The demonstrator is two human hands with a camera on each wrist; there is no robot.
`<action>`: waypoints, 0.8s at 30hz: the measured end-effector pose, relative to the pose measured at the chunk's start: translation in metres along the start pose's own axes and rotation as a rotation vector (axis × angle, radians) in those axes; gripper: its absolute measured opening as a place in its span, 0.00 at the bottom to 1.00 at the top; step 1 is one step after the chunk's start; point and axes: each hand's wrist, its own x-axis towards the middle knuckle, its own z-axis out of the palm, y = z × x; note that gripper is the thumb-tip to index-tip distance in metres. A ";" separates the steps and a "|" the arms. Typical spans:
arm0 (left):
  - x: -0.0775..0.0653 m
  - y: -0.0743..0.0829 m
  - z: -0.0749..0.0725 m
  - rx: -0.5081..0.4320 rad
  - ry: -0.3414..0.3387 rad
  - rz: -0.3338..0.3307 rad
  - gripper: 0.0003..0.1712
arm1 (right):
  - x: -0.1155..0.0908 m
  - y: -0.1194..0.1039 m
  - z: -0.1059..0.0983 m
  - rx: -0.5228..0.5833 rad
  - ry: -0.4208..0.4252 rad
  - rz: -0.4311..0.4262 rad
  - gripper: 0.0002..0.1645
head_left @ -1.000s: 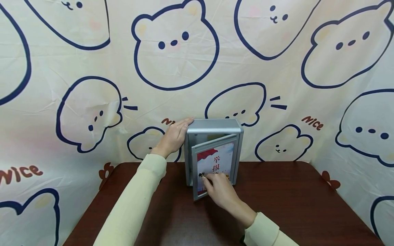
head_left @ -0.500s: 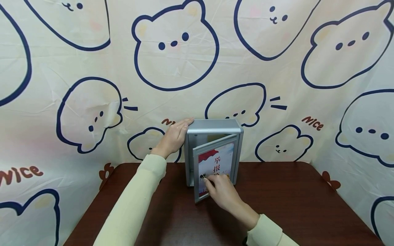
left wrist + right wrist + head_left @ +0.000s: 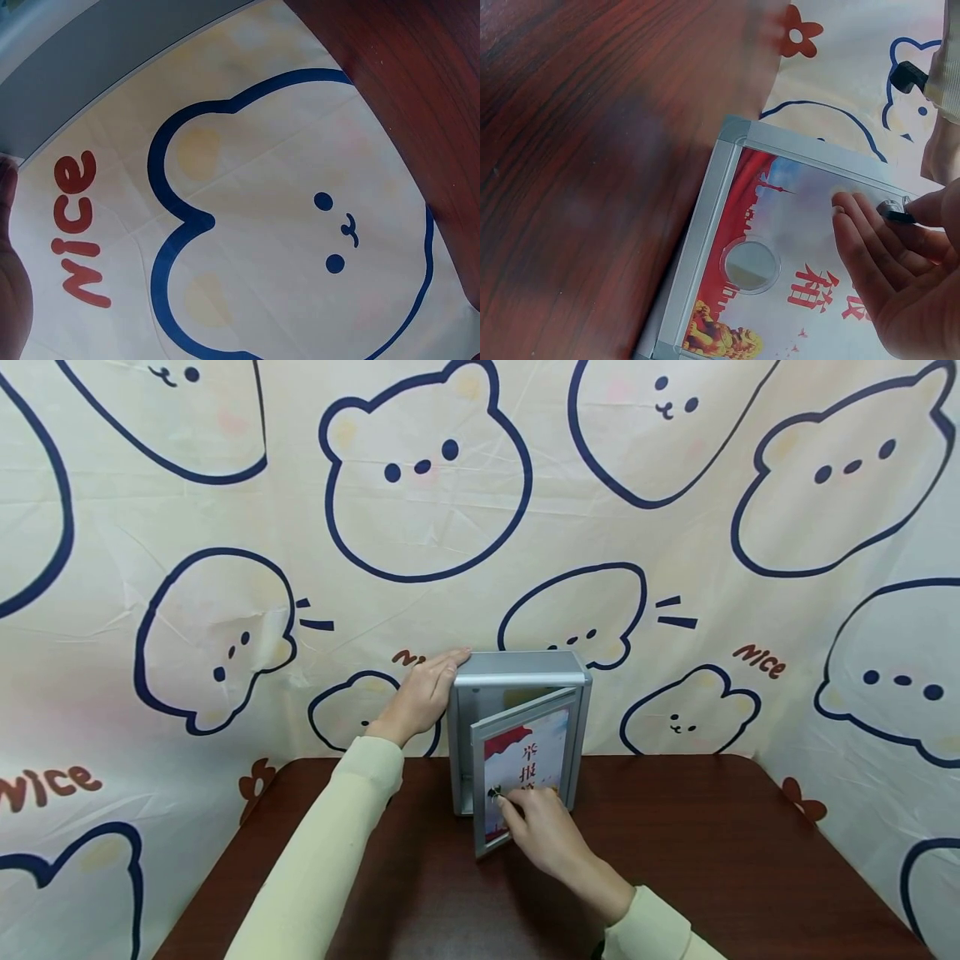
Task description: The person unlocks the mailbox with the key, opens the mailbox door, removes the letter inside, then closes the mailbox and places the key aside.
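A silver metal box point(image 3: 522, 665) stands upright on the table, its framed front door point(image 3: 551, 735) ajar. My left hand point(image 3: 420, 695) rests on the top left corner of the box, fingers lying over the edge. In the left wrist view, part of that hand touches the box's grey side point(image 3: 71, 86). With thumb and forefinger, my right hand point(image 3: 546, 828) pinches a black-headed key point(image 3: 898, 217) in the door's lock. The right hand's other fingers point(image 3: 870, 247) extend in front of the printed panel point(image 3: 810, 225), which has red Chinese lettering.
Dark brown wooden table point(image 3: 690, 852) extends around the box. Behind it hangs a pale curtain point(image 3: 427, 527) printed with cartoon animal outlines, close to the box's back. The door leans out over the table at its left edge.
The door has swung slightly farther out, its free edge coming a little right and toward me. My right hand has moved with it, still pinching the key; the left hand stays put.
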 end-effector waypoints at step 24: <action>-0.002 0.003 0.000 -0.008 0.002 -0.017 0.31 | -0.007 0.002 -0.005 0.030 -0.003 -0.035 0.20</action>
